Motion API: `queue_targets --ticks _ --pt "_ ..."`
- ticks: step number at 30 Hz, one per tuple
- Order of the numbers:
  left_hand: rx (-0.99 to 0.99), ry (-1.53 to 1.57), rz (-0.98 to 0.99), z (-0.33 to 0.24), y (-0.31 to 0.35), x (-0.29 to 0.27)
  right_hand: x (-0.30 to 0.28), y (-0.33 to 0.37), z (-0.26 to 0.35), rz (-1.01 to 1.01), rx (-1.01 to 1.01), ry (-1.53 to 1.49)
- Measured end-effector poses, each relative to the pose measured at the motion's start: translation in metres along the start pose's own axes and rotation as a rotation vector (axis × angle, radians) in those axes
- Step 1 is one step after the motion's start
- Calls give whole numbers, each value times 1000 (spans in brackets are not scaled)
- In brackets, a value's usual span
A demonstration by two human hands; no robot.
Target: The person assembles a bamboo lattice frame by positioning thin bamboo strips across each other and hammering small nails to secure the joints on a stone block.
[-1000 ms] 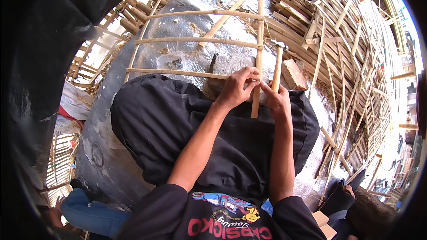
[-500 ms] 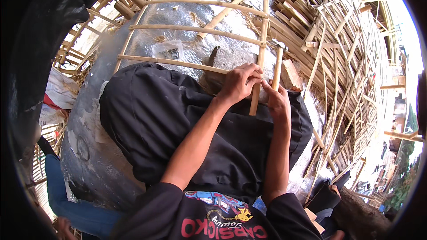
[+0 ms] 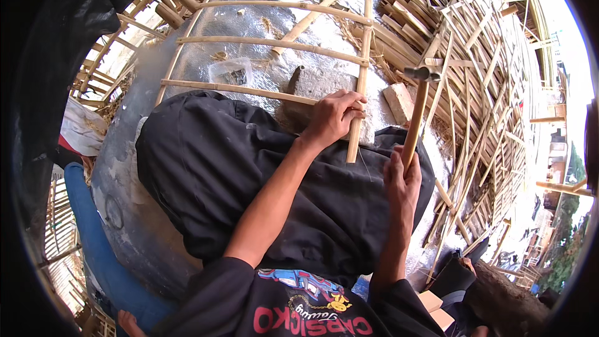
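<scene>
Your left hand (image 3: 336, 117) has its fingers closed over the near right joint of the bamboo frame (image 3: 363, 78), seemingly to steady it; whether they pinch anything small is hidden. Your right hand (image 3: 402, 184) curls around the handle of the hammer (image 3: 415, 115), its head up beyond those fingers. The stone block (image 3: 329, 81) beneath the left fingers probably backs the joint. A silvery sheet (image 3: 140, 178) spreads underneath; bamboo strips (image 3: 480, 97) heap beyond the right fingers

Left hand (image 3: 337, 117): curled, back upward, 1 o'clock
Right hand (image 3: 402, 182): clenched, near 4 o'clock
Left forearm (image 3: 269, 203): slanting toward 1 o'clock
Right forearm (image 3: 395, 237): pointing toward 12 o'clock
</scene>
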State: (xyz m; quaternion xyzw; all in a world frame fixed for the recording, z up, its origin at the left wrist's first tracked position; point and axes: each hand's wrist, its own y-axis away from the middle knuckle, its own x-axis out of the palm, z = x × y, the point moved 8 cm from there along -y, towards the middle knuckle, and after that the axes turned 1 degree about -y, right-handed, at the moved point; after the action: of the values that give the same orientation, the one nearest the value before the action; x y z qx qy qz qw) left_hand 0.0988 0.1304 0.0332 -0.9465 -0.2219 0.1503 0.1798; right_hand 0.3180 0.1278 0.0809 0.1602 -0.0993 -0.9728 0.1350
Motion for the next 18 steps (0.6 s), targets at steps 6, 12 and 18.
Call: queue_targets --ticks 6,12,18 --pt "72 -19 -40 -7 -2 -6 -8 76 13 -34 10 187" --pt "59 -5 -34 -5 -1 -5 -2 92 12 -31 6 402" --pt "71 2 -46 -7 -1 -6 0 92 19 -186 -196 416"
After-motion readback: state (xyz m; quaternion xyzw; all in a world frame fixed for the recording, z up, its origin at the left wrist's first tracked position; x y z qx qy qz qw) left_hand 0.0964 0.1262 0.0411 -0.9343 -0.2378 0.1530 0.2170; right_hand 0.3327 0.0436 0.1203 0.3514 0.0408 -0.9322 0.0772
